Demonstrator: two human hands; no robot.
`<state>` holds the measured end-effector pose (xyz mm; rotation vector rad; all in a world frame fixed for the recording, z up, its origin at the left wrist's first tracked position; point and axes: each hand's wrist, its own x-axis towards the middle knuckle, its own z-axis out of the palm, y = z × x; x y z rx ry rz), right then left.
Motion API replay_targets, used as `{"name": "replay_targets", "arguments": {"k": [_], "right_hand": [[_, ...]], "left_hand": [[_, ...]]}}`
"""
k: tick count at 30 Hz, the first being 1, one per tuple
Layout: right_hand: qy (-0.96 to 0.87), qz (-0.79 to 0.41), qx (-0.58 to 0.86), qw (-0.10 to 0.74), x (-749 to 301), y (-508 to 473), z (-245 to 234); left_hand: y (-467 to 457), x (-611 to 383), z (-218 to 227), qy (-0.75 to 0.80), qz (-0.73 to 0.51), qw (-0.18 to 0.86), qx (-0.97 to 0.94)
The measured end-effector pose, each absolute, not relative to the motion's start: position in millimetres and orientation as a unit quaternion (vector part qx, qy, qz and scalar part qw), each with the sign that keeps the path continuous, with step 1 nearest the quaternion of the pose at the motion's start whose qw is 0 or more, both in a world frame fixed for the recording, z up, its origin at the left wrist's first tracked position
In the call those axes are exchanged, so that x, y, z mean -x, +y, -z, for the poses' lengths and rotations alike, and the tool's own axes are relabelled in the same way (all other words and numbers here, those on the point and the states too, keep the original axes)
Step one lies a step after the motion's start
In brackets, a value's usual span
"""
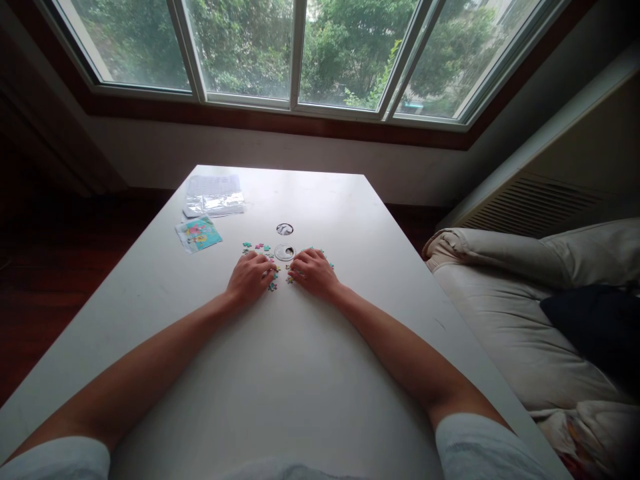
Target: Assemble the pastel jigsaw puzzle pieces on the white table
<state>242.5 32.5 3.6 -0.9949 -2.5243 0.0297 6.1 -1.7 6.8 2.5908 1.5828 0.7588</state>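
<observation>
Small coloured jigsaw puzzle pieces (247, 245) lie scattered on the white table (260, 373), several around and partly under my hands. My left hand (250, 275) rests at the left of the pile, fingers curled, with a jigsaw piece at its fingertips. Facing it, my right hand (314, 270) has its fingers bent and closed on a jigsaw piece, which is mostly hidden. Between and just beyond the hands sits a round silvery tin (285, 252). A second round metal disc (285, 229), perhaps its lid, lies farther off.
At the table's far left are a clear plastic bag (215, 197) and a colourful picture sheet (199, 233). A cream sofa (505, 313) with a dark cushion (597, 327) stands along the right. Beyond the table is a wide window (245, 50).
</observation>
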Motion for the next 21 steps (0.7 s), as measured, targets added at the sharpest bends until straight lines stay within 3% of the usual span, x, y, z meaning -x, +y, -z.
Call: {"name": "replay_targets", "arguments": {"k": [9, 21], "right_hand": [[-0.873, -0.031, 0.437, 0.215, -239.5, 35.0, 3.2], [-0.875, -0.053, 0.429, 0.219, -243.8, 38.3, 2.7]], "left_hand": [[-4.9, -13.9, -6.7, 0.497, -0.253, 0.021, -0.83], [-7.9, -14.1, -7.1, 0.496, -0.248, 0.019, -0.832]]}}
